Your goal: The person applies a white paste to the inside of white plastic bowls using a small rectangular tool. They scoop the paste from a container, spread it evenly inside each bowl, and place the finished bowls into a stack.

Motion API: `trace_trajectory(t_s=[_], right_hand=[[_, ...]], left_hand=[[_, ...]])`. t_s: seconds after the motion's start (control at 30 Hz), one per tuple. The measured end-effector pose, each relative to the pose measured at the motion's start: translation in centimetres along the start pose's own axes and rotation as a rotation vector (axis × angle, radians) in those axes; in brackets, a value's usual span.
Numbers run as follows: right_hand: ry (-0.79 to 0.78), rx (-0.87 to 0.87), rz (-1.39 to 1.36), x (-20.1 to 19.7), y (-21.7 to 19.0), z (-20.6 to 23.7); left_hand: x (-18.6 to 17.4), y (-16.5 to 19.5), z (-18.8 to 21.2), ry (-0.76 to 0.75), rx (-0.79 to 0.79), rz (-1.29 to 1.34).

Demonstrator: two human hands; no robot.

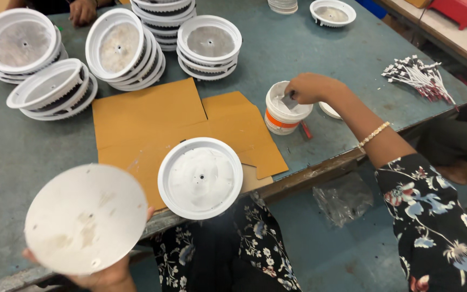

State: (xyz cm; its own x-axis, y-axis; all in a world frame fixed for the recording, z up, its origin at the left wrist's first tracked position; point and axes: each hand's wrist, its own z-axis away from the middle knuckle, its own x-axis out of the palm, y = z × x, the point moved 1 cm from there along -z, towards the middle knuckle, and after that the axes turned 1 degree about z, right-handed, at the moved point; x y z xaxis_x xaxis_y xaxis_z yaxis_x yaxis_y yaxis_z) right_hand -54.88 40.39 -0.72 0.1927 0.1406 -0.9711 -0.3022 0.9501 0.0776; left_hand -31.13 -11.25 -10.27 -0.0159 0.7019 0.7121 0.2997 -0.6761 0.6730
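**Dipping for paste, disc waiting in the other hand**

Right hand (310, 88) is down in the small white tub (283, 114) with the orange band, fingers pinched shut on a flat grey scraper (289, 101) whose blade points down-left into the white paste. Looks to me like the loading step: getting paste on the tool. The scraper's long axis runs roughly top-right to bottom-left, tilted steeply.

Left hand (104, 273) is clamped on the bottom edge of a flat white disc (86, 217), held up off the desk (17, 151) with its face tilted toward the camera. It's round, so no real long axis.

Just beside it, an open white housing (200, 177) sits face up on brown cardboard (147, 116). Next move probably needs the scraper lifted out cleanly without dripping. Stacks of housings (125, 51) sit further back.
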Motion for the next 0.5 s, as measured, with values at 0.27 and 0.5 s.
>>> trace_trajectory(t_s=[0.27,0.5], right_hand=[[-0.033,0.149,-0.097,-0.3,-1.5,1.0],[0.108,0.106,-0.279,1.4,2.1,-0.3]], left_hand=[[0.2,-2.7,0.8,0.068,-0.009,0.006],[0.6,-2.4,1.1,0.064,0.03,0.021]])
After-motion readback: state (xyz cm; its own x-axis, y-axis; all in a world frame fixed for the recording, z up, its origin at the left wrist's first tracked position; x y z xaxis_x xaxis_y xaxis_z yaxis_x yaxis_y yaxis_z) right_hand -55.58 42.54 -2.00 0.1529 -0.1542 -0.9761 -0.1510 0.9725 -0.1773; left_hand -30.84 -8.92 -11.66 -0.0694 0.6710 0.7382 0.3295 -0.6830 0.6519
